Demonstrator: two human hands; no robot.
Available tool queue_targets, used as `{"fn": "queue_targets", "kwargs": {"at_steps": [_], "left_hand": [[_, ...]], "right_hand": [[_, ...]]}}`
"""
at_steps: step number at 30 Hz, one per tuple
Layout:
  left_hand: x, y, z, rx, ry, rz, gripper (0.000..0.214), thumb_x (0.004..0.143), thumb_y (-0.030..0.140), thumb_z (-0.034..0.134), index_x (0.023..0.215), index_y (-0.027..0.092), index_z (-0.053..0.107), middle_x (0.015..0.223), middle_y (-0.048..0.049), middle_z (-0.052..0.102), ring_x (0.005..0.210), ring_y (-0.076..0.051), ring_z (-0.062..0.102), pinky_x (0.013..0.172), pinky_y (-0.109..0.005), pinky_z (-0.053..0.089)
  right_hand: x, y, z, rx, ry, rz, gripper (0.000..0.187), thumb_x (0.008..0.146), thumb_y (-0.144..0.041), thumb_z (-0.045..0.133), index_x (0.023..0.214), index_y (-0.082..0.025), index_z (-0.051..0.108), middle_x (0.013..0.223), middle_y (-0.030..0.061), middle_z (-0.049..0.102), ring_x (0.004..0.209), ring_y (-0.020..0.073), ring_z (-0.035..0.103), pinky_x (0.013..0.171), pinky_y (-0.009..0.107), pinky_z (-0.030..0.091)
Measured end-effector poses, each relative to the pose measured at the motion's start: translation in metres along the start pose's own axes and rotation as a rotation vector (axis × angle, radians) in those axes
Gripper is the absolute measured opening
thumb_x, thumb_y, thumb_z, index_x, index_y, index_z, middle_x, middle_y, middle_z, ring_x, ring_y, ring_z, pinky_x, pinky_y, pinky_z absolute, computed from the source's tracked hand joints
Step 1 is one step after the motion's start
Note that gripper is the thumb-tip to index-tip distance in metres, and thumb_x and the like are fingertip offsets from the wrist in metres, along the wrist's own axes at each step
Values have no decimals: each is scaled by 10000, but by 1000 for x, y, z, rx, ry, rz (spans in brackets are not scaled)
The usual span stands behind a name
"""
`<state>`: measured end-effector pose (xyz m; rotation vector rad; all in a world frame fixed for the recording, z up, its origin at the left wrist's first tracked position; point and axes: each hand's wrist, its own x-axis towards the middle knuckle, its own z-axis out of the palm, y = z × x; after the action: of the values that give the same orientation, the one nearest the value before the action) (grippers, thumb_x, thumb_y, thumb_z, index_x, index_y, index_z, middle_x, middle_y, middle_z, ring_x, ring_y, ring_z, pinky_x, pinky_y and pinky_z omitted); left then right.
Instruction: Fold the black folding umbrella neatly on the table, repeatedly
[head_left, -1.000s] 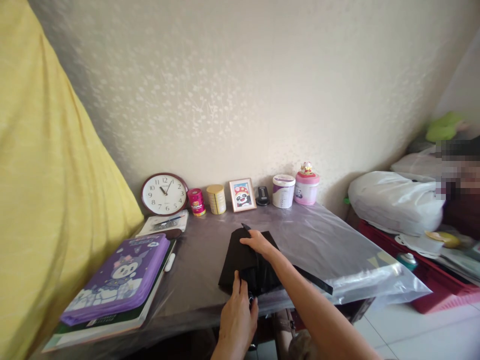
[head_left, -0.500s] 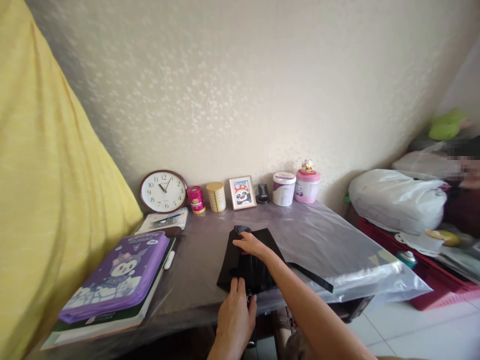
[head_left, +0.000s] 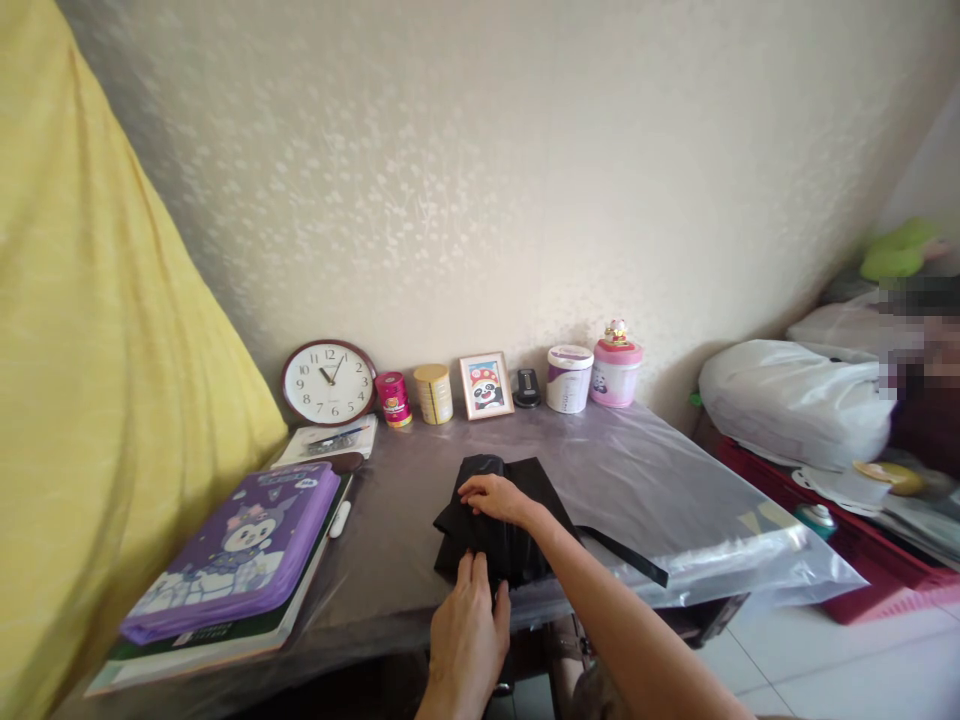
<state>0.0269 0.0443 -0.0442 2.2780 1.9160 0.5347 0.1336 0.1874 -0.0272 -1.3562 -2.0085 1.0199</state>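
Observation:
A black folded umbrella [head_left: 491,530] lies on the plastic-covered table [head_left: 645,480] near its front edge, with a black strap [head_left: 622,556] trailing to the right. My left hand [head_left: 465,630] presses on the umbrella's near end, fingers together. My right hand [head_left: 491,496] reaches across and pinches the black fabric at the umbrella's far part, gathering it toward the left.
Along the wall stand a round clock [head_left: 328,383], a pink tin [head_left: 393,399], a gold tin [head_left: 433,393], a panda picture frame [head_left: 486,385] and two tubs [head_left: 592,377]. A purple case on books [head_left: 232,560] lies left. White bags [head_left: 795,400] and a person sit at right.
My right hand has drawn back toward me and leftward, bunching the black fabric. My left hand has shifted slightly left on the umbrella's near end.

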Motion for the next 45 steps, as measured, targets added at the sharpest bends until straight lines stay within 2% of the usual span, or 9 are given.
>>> {"fn": "queue_targets", "kwargs": {"at_steps": [3,7,10,15,22,30,33,39,45], "left_hand": [[3,0,-7,-32,173,87,247,887,219,340,957,163,570,1012,-83,572,888,-165,597,751,-265,479],[7,-1,-6,-4,310,231,245,847,215,418,1021,162,581,1172,-101,534,1063,-222,519,916,-374,423],[9,-4,3,18,269,279,358,822,241,454,1159,163,547,1253,-85,527,1159,-246,458,991,-422,363],[8,-8,10,40,159,223,470,792,239,465,1255,157,494,1292,-78,520,1128,-241,476,985,-411,365],[7,-5,7,-4,90,177,496,802,234,439,1294,175,461,1332,-63,486,1064,-242,473,922,-393,394],[7,-4,7,-21,70,164,493,805,230,436,1296,183,461,1358,-47,460,1090,-239,458,931,-374,389],[7,-3,5,1,70,165,491,806,223,440,1295,174,462,1355,-61,461,1079,-238,467,918,-370,398],[7,-5,10,1,87,174,483,813,233,432,1291,170,466,1331,-70,485,1064,-242,473,897,-370,409],[7,-4,9,25,88,186,486,807,214,436,1289,155,466,1332,-79,481,1065,-237,468,897,-358,410]], "right_hand": [[-4,-4,-1,-73,-5,-35,278,752,-124,533,975,-200,679,886,22,710,727,138,656,694,234,490],[-11,-8,-3,-160,-22,-108,269,755,-143,533,961,-209,694,909,20,713,866,158,649,769,236,475],[-15,-9,-3,-192,-48,-131,280,749,-142,534,963,-221,697,919,7,713,866,153,649,766,225,471],[-20,-6,-3,-197,-85,-232,245,781,-182,516,925,-231,708,899,-10,716,822,137,650,736,203,462],[-6,5,-7,-431,127,-363,215,798,-153,515,867,-208,711,939,18,704,911,147,600,900,264,374],[26,15,1,-637,330,-80,270,880,-232,424,1033,-227,646,1236,52,570,1169,227,438,978,386,302],[25,10,1,-658,406,-73,280,875,-220,432,1085,-196,615,1276,81,532,1184,237,423,993,394,286],[13,5,1,-641,160,-293,238,878,-254,452,927,-206,681,1030,63,662,1079,195,515,956,329,332],[4,4,4,-655,227,-269,227,857,-206,472,935,-191,685,1103,87,641,1153,218,484,995,350,300]]}}
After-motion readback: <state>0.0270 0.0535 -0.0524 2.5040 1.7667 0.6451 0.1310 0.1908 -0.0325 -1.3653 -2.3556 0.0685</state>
